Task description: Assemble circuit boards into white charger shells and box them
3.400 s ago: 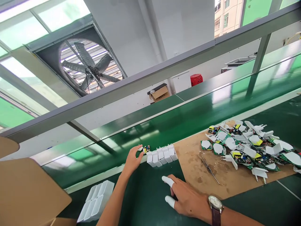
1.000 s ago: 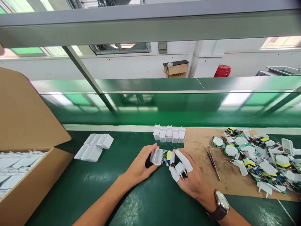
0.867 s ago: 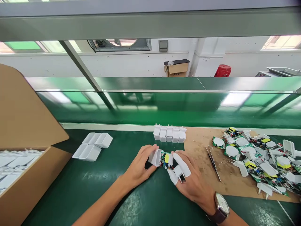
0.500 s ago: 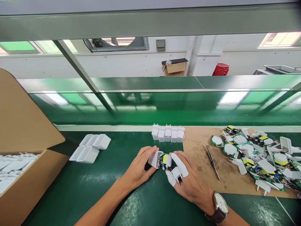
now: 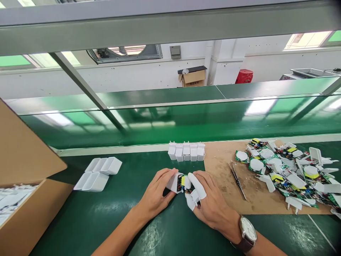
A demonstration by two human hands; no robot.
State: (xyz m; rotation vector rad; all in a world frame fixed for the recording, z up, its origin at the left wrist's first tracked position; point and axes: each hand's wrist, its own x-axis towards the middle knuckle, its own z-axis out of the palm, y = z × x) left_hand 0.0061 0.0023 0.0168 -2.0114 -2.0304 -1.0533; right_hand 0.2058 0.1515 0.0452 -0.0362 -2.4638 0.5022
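My left hand (image 5: pixel 159 190) is closed around a white plastic charger housing (image 5: pixel 172 182), its open end facing right. In my right hand (image 5: pixel 210 199) is a circuit board (image 5: pixel 187 182) with a yellow-wrapped part, pinched between thumb and index finger, both in white finger covers. A white plug piece with pins (image 5: pixel 196 195) hangs at the board's right end, also within the right fingers. The board's left end sits inside the mouth of the housing, and the rest sticks out. Beyond the hands stands a row of several white chargers (image 5: pixel 186 152).
Several empty white housings (image 5: pixel 97 179) stand to the left, beside a cardboard box (image 5: pixel 50 202) of white parts. To the right, metal tweezers (image 5: pixel 237 180) and a heap of circuit boards (image 5: pixel 287 172) lie on a brown board (image 5: pixel 222 165). A green ledge (image 5: pixel 149 131) rises behind.
The circuit board has gone further into the housing, so less of it shows between my hands. My right hand has moved slightly left. The camera view has tilted a little.
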